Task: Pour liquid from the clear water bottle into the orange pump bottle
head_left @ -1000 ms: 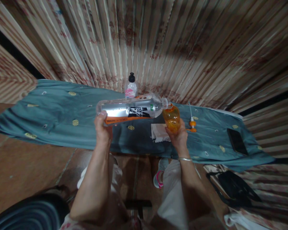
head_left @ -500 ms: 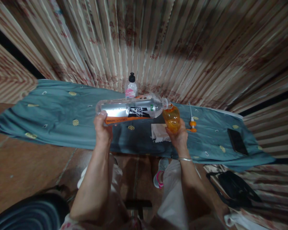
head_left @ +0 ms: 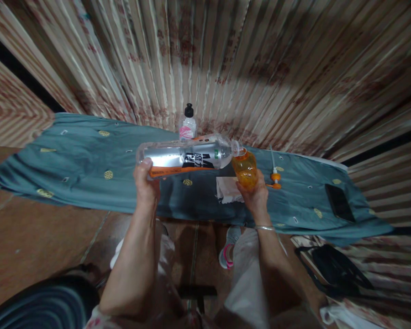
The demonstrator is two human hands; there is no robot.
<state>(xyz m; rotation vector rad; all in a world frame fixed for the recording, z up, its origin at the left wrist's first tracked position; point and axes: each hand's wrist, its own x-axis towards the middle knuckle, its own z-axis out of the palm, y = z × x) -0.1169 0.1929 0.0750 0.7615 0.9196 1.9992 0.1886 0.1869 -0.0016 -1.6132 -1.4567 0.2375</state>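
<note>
My left hand (head_left: 146, 179) is closed around the base end of a large clear plastic bottle (head_left: 188, 157) with a silver and orange label. The bottle lies nearly level in the air, its neck pointing right. Its mouth meets the opening of an orange see-through bottle (head_left: 245, 170), which tilts toward it. My right hand (head_left: 255, 192) grips that orange bottle near its bottom. Some liquid seems to show inside the orange bottle. Right of it, an orange pump top (head_left: 276, 177) with a pale tube lies on the cloth.
A small clear bottle with a black cap (head_left: 187, 125) stands behind the large bottle. A folded pale cloth or tissue (head_left: 228, 189) and a dark phone (head_left: 339, 202) lie on the green tablecloth (head_left: 85, 160). Curtains (head_left: 205, 59) hang behind; a black bag (head_left: 332, 269) is low at right.
Both bottles stay mouth to mouth in my hands, with almost no movement. The view has shifted very slightly.
</note>
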